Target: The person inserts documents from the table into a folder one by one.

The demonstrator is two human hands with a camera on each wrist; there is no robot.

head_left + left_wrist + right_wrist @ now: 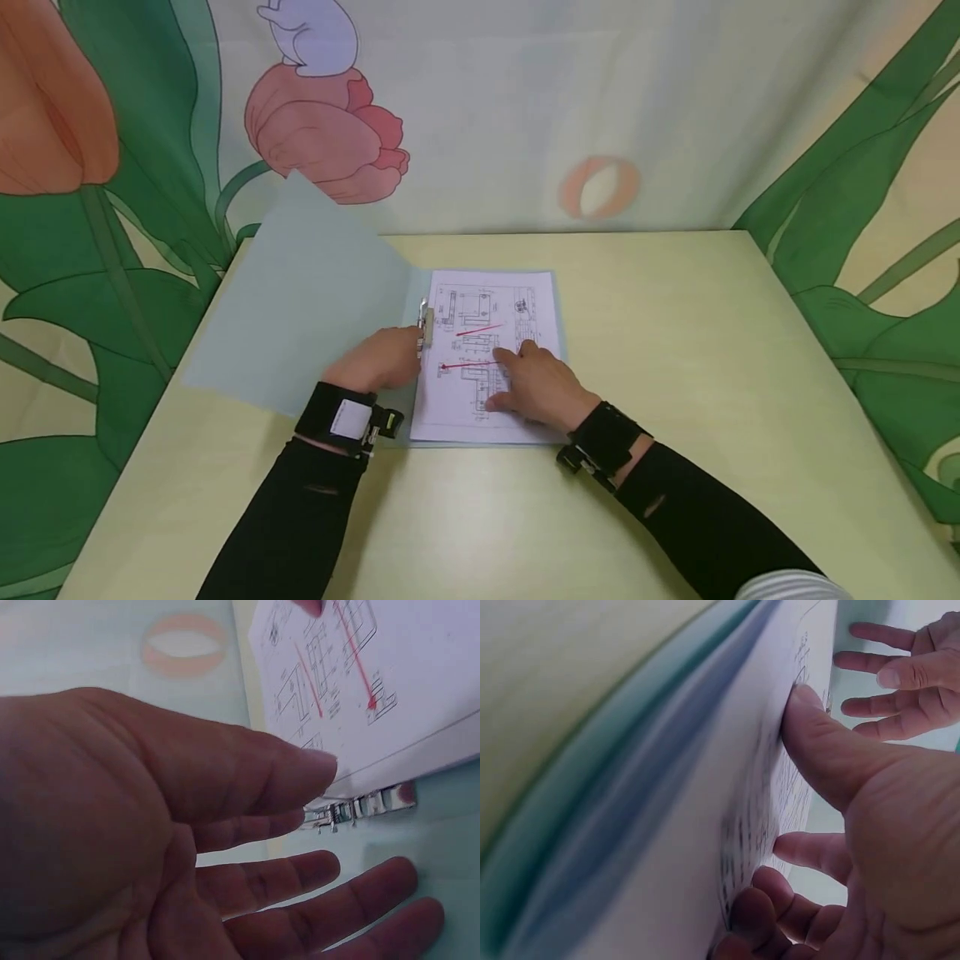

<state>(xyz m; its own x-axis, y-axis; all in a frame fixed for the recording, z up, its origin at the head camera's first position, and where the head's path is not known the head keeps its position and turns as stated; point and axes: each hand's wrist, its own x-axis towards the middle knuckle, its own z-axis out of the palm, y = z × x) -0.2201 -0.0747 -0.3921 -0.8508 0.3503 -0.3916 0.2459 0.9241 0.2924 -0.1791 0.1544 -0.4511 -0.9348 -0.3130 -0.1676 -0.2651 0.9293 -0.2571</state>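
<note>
A light-blue folder (315, 292) lies opened on the table, its cover turned over to the left. Inside is a stack of white sheets (540, 300), the top one printed with technical drawings and marked with two red lines. A metal clip (426, 321) sits at the sheets' left edge. My left hand (386, 358) is beside this clip; in the left wrist view its thumb and index fingertip overlap the clip's end while the other fingers spread loosely. My right hand (543, 387) rests on the top sheet, thumb and index finger extended onto the paper and the remaining fingers bent.
The pale yellow table (705, 358) extends on both sides of the folder and in front of it. Behind stands a white curtain (480, 125) with printed flowers and leaves. Both wrists wear black camera bands (611, 437).
</note>
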